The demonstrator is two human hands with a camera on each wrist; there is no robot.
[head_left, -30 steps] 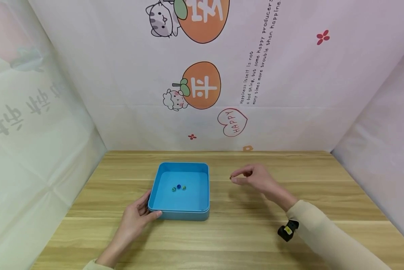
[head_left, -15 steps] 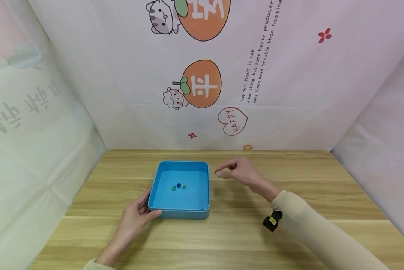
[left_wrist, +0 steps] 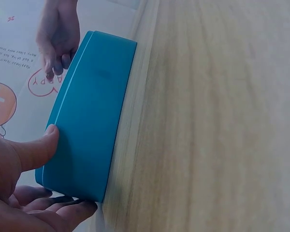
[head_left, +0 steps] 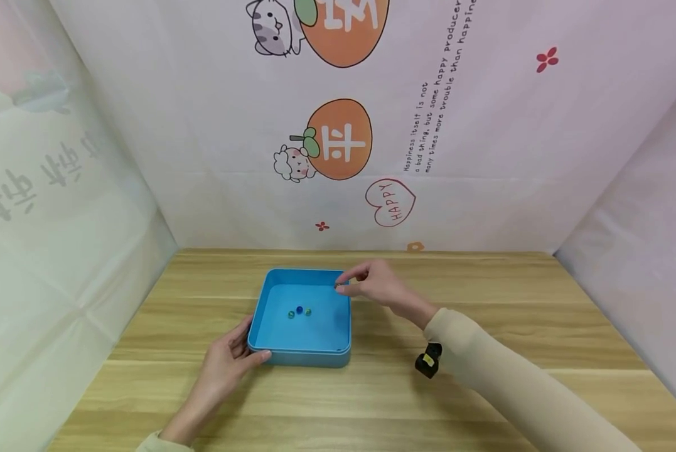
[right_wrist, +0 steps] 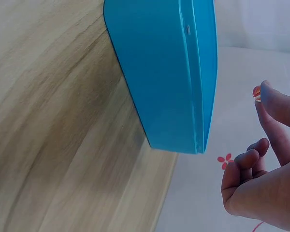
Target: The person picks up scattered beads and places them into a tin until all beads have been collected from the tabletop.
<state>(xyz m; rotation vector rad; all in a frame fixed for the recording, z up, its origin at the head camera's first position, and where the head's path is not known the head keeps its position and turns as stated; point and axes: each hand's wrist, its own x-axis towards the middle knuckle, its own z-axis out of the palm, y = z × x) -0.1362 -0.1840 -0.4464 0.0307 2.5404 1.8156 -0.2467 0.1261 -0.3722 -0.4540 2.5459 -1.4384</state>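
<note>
A blue square box (head_left: 315,359) stands on the table, its open top facing up. On its floor lie a dark blue marble (head_left: 299,310) and two greenish marbles, one (head_left: 291,314) to the left and one (head_left: 308,312) to the right. My left hand (head_left: 225,361) grips the box's near left corner, thumb on the front wall and fingers round the side. Over the box's right rim, toward the back, my right hand (head_left: 380,284) pinches a clear marble with orange (right_wrist: 257,92) between thumb and index finger. The right wrist view shows its other fingers curled.
The wooden table (head_left: 484,301) extends on both sides of the box. A printed white sheet (head_left: 230,125) hangs behind it, with more sheets at left and right. A small black device (head_left: 428,360) sits at my right wrist.
My right hand has moved left with the pinched marble, from beside the box to over its right rim. The left hand and the box have stayed in place.
</note>
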